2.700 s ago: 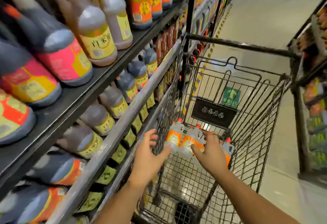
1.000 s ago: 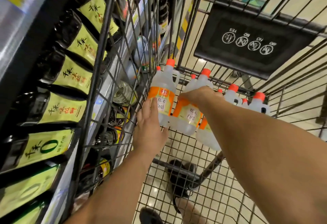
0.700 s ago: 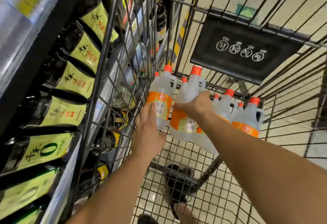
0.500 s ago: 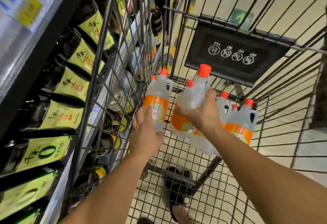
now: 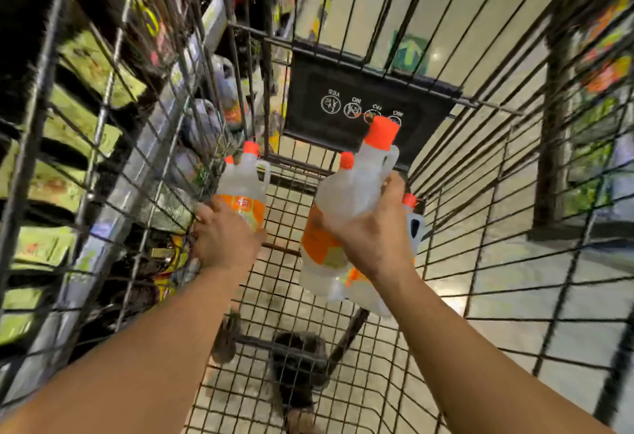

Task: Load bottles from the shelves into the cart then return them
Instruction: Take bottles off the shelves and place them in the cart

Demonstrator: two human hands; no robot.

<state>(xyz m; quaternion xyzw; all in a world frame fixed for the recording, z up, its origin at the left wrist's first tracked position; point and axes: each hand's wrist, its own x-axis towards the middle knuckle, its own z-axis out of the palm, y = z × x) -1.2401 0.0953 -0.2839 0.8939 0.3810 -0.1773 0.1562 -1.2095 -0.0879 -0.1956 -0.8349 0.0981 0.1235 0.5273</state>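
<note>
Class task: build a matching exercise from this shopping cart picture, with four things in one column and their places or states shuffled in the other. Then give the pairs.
Things
1 left hand
2 right hand
3 black panel
4 green-labelled bottles

Places or states
A on the cart's far end
B grips a tilted bottle
C outside the cart's left wall
D grips an upright bottle

Pairs: 1-D, 2-B, 3-A, 4-C

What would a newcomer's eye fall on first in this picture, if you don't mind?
First, the clear bottle with a bright orange cap, held up and tilted at centre in the grip of the right hand, inside the wire cart. Next, the similar upright bottle that the left hand holds by the cart's left wall. Rows of dark bottles with yellow-green labels fill the blurred shelf on the left.
</note>
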